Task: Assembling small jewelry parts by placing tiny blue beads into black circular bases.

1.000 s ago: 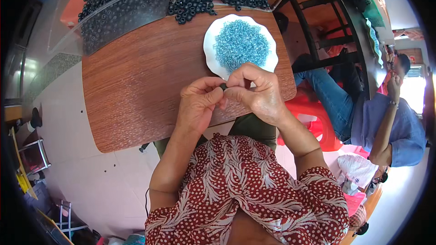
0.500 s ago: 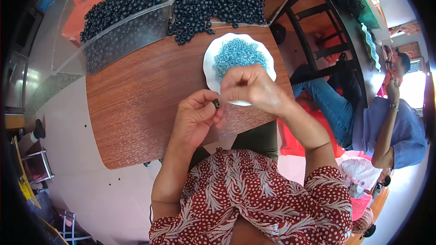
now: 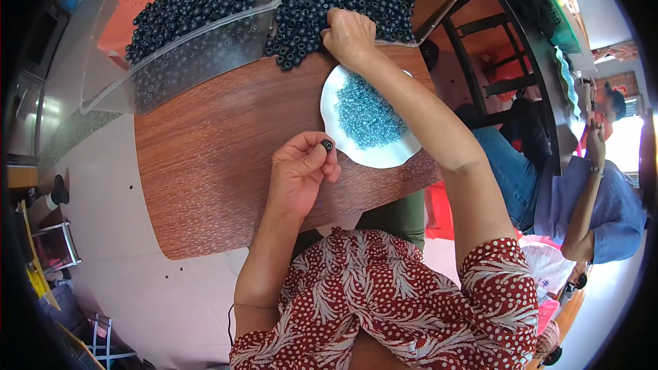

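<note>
Between the thumb and fingers of my left hand point(image 3: 301, 168) is a small black bead-like piece point(image 3: 327, 145), its holed end facing up, over the table just left of the plate. My right hand point(image 3: 351, 38) reaches to the front of a heap of the same black holed pieces point(image 3: 308, 10). Its fingers are curled down at the heap, and whatever they pinch is hidden. Below the right forearm, a white wavy-edged plate point(image 3: 332, 99) holds many tiny translucent blue pieces point(image 3: 367, 113).
A clear plastic bin point(image 3: 178, 82), full of black pieces, stands at the table's far left. The wooden table point(image 3: 219, 157) ends at a rounded near-left corner. To the right are a dark-framed table point(image 3: 541, 62) and a seated person in blue point(image 3: 582, 205). A red stool point(image 3: 439, 212) is near my right elbow.
My right hand has moved away from beside the left hand, over the plate, to the black heap. My left hand stays nearly in place, the black piece now turned with its hole upward.
</note>
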### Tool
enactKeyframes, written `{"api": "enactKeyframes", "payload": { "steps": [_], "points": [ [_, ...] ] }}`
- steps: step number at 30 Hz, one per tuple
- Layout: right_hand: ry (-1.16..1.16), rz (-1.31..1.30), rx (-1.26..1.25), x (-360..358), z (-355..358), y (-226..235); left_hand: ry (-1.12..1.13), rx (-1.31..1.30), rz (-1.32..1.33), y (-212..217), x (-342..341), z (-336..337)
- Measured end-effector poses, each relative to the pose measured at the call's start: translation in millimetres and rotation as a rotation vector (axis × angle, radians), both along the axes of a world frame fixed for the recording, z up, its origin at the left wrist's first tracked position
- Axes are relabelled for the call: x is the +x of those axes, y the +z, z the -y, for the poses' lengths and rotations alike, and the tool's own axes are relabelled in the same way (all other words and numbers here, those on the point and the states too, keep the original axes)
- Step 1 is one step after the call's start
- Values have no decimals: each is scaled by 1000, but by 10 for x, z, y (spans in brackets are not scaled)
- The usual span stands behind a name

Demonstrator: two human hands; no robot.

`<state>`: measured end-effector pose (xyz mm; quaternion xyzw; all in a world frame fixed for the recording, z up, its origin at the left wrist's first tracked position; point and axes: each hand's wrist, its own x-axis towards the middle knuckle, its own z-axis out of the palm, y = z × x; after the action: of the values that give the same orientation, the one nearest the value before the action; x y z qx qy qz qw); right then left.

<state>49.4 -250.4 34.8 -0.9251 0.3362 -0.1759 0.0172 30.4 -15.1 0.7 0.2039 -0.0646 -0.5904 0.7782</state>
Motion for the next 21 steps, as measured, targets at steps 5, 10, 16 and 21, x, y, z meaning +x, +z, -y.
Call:
{"api": "enactKeyframes", "payload": {
  "steps": [5, 10, 16, 21],
  "points": [
    [-52, -87, 12, 70, -7, 40, 3, 12, 10, -12, -4, 6],
    [-48, -126, 31, 83, -29, 17, -5, 15, -6, -27, -4, 0],
    [-6, -134, 6, 14, -15, 39, 0, -1, -14, -24, -7, 3],
    [200, 175, 138, -232, -59, 185, 21, -15, -9, -22, -1, -9]
  ]
}}
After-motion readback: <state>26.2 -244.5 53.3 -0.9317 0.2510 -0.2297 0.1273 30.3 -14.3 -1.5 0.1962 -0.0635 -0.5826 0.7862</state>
